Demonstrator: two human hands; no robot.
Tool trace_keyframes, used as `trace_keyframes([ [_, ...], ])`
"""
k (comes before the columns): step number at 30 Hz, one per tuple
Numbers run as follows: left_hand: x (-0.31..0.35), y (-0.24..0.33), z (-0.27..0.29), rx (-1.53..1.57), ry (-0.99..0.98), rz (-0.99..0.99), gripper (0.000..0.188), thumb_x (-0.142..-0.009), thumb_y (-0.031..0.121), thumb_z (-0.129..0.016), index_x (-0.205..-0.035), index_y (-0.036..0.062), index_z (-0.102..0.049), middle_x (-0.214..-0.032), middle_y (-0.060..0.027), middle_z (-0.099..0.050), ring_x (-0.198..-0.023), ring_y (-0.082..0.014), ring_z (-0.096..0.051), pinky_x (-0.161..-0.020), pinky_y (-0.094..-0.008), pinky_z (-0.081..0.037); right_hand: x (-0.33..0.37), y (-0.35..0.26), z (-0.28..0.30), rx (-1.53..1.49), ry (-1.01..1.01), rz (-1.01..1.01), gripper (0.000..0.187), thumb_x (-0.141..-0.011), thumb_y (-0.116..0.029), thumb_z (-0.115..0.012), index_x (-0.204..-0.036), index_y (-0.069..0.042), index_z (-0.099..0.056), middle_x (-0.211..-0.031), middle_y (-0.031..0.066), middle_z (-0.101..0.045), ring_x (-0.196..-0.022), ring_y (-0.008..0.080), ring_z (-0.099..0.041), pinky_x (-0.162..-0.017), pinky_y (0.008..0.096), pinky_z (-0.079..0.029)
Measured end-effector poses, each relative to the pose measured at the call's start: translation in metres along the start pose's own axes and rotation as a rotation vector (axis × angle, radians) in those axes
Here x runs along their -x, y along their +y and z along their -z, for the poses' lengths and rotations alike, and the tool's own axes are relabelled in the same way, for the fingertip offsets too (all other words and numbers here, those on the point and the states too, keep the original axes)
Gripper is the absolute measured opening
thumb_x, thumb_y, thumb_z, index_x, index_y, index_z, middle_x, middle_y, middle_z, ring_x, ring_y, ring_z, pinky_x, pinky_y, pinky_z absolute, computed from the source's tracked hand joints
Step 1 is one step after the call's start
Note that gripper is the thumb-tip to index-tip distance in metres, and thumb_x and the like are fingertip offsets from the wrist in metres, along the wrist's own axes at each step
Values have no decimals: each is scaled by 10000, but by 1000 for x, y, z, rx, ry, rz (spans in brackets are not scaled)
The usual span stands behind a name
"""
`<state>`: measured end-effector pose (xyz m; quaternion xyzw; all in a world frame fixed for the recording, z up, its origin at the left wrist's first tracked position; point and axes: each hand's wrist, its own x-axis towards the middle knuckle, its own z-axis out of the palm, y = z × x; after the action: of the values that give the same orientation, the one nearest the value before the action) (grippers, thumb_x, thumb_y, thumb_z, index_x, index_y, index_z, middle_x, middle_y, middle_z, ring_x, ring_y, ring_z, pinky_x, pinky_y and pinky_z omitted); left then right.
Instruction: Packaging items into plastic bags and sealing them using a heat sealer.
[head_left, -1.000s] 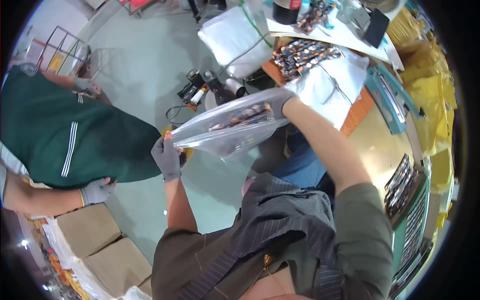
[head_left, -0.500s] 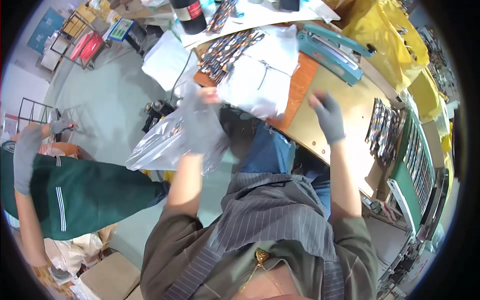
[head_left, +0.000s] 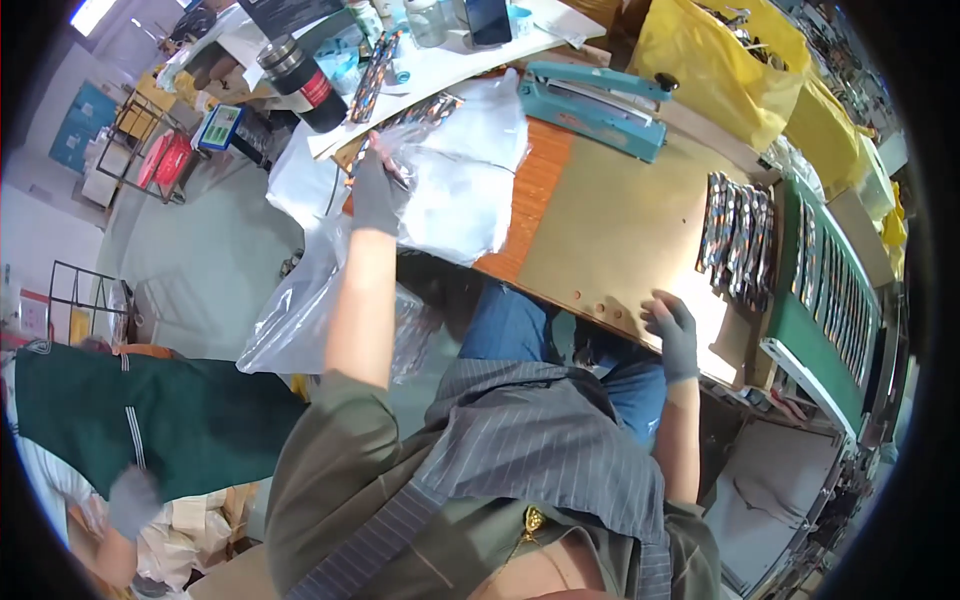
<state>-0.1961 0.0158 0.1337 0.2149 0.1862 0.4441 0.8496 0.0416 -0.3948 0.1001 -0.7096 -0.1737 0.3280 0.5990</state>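
My left hand (head_left: 378,195), in a grey fingerless glove, reaches over the left edge of a stack of clear plastic bags (head_left: 460,200). Its bare fingertips are closed on the plastic, beside a pile of dark strips with orange and white spots (head_left: 430,108). A large clear bag (head_left: 290,320) hangs below that forearm. My right hand (head_left: 672,335), gloved the same way, hovers by the near edge of the tan board (head_left: 590,220). Its fingers are loosely bent and apart, with nothing in them.
A teal heat sealer (head_left: 595,110) stands behind the board. More patterned strips (head_left: 738,235) lie at the right, before a green conveyor (head_left: 815,300). A black flask (head_left: 300,85) stands back left. A co-worker's gloved hand (head_left: 135,500) is at lower left; yellow bags (head_left: 715,70) stand behind.
My left hand has gone from above the hanging bag to the bag stack. My right hand has lowered toward the board's near edge. The view has shifted, and the co-worker's hand has dropped.
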Motion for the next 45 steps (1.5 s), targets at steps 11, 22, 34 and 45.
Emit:
trace_keyframes([
  [11, 127, -189, -60, -913, -102, 17, 242, -939, 240, -472, -854, 50, -596, -799, -27, -606, -650, -84, -513, -566, -229, -405, -37, -28, -49, 269, 58, 232, 238, -816, -143, -619, -649, -25, -498, -635, 24, -560, -593, 77, -499, -547, 236, -422],
  [22, 101, -141, -137, -323, -536, 142, 378, -928, 87, -446, -1298, 13, -433, -1041, -101, -615, -962, -177, -590, -913, -347, -445, -135, -76, 69, 701, 159, 325, 1047, -655, -577, -715, -1364, 50, -268, -1416, 273, -239, -1321, 389, -251, -1076, 381, -252],
  [34, -24, -325, -99, -1576, -626, -412, 459, -900, 301, -537, -1222, -23, -492, -1145, -202, -567, -1055, -308, -544, -914, -378, -408, -204, -57, 158, 577, 422, 104, 917, -720, -571, -653, -1307, 74, -370, -1223, 304, -494, -1176, 363, -482, -968, 364, -385],
  [45, -32, -353, -113, -1740, -788, -657, 645, -837, 470, -547, -1249, -18, -460, -1079, -213, -552, -962, -370, -549, -807, -410, -449, -140, -57, 372, 927, 772, -23, 767, -808, -588, -508, -1266, 24, -441, -1166, 214, -543, -1082, 379, -513, -943, 425, -391],
])
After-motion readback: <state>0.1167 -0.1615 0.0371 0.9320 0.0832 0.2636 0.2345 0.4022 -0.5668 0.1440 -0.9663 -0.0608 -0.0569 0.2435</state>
